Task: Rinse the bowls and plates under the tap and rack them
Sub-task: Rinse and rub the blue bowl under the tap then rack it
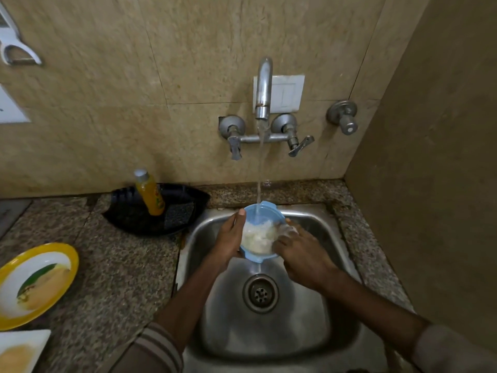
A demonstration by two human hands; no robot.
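A small light-blue bowl [265,211] full of white suds is held over the steel sink [322,238], right under the water running from the tap [263,87]. My left hand [228,239] grips its left rim, thumb on the edge. My right hand [298,251] is at the bowl's right side with its foamy fingers reaching inside. Water spills from the bowl's near edge toward the drain [260,293]. A yellow-rimmed round plate [68,262] with food smears lies on the counter at the left, and a white square plate [24,345] shows at the bottom left corner.
A black tray [129,211] behind the sink's left corner holds an orange liquid bottle [150,192] and a dark scrub pad [178,215]. Granite counter [121,278] runs left of the sink. A wall closes in on the right, with a separate valve [344,117].
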